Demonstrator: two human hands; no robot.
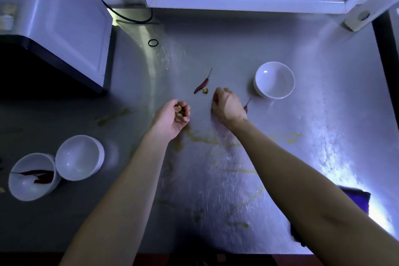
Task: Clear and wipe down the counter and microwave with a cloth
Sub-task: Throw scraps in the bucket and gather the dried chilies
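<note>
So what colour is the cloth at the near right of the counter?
Purple; the head view shows the cloth partly behind the right forearm.

A steel counter point(237, 49) streaked with yellow smears point(203, 139) carries a white microwave point(64, 24) at its far left and a purple cloth point(358, 200), partly in view, crumpled near the right front edge. A dried red chilli point(201, 86) lies mid-counter, just beside a small yellowish scrap point(205, 90). Pale scraps point(178, 110) sit in the curled grip of the left hand point(172, 119).

Dim bluish light, hard glare on the counter point(336, 157) at right, wide-angle bending at edges.
</note>
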